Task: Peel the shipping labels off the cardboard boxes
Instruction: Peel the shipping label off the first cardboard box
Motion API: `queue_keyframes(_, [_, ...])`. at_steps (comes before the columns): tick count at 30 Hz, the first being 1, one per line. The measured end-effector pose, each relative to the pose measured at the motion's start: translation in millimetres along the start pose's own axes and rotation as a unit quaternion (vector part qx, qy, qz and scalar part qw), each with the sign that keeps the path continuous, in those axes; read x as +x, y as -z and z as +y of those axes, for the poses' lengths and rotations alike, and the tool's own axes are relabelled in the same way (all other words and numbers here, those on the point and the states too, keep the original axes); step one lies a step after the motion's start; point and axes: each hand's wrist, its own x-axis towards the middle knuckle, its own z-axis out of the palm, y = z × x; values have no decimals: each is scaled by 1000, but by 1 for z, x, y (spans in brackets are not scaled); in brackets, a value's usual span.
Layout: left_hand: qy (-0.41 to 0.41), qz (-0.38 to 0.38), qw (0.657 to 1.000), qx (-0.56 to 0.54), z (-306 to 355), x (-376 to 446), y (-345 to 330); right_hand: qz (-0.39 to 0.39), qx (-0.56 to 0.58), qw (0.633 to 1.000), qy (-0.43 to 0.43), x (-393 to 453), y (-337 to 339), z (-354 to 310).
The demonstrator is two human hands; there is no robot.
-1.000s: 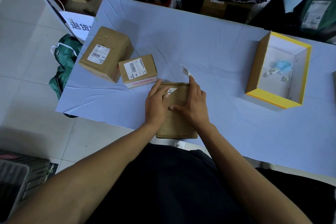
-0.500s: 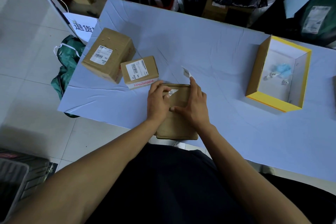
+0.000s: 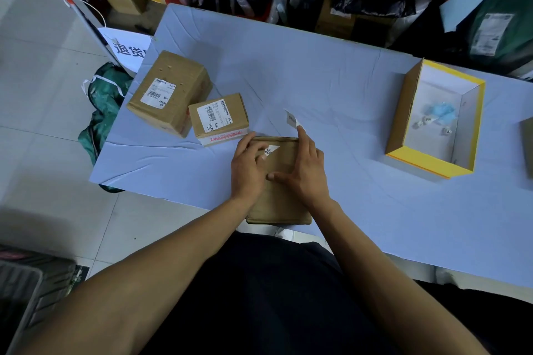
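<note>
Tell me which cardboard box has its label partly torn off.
The near box under both hands; only a label scrap remains. The two left boxes keep whole labels.
</note>
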Motion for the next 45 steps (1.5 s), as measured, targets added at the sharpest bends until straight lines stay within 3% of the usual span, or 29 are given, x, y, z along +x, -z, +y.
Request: queue_keyframes(45, [-3, 2, 1000, -30, -3, -1, 0, 2, -1, 1000, 0, 3, -2, 3])
